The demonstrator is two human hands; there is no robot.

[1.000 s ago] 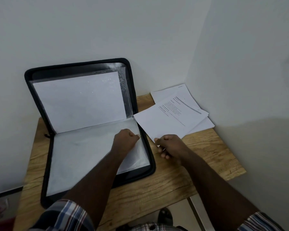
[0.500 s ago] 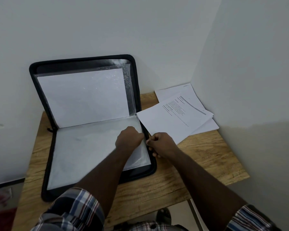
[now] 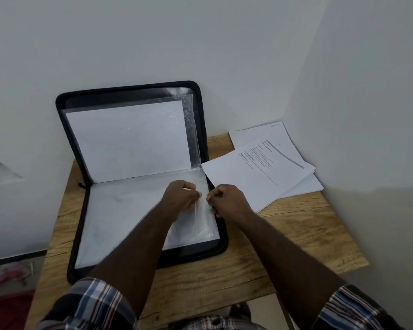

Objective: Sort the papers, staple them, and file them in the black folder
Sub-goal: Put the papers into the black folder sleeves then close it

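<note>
The black folder [image 3: 129, 85] lies open on the wooden table [image 3: 284, 234], its upper half leaning on the wall with a white sheet [image 3: 129, 141] in a clear pocket. My left hand [image 3: 180, 198] pinches the right edge of the clear sleeve [image 3: 119, 217] on the flat lower half, lifting the plastic a little. My right hand [image 3: 229, 201], fingers curled, holds the near corner of the printed papers [image 3: 255, 177] just beside the folder's right rim. Both hands nearly touch.
More white sheets [image 3: 248, 136] lie under the printed papers in the table's back right corner, against the walls. Bare wood shows in front of and right of the folder. No stapler is in view.
My right hand has moved left with the corner of the printed papers, up to the folder's right rim and close to my left hand. My left hand stays at the sleeve's edge.
</note>
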